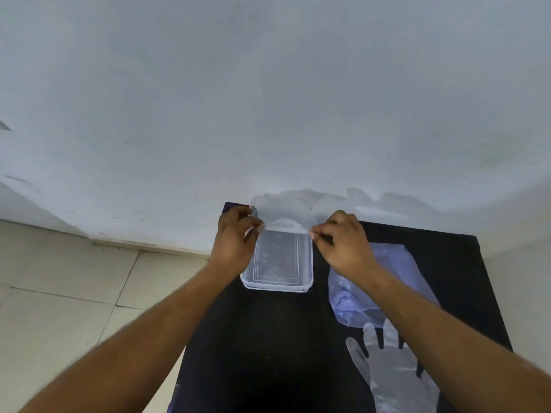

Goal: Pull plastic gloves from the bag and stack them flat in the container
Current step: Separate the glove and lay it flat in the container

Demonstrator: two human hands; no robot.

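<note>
Pinching glove (283, 211) (both hands), above container (277, 263)

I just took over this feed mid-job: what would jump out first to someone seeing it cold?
Two bare hands meet at the far end of a clear container on a black table: the left hand and right hand pinch a thin plastic glove stretched between them, over the container's far rim. To the right lies the bluish bag, and nearer the camera another glove lies flat.
</note>
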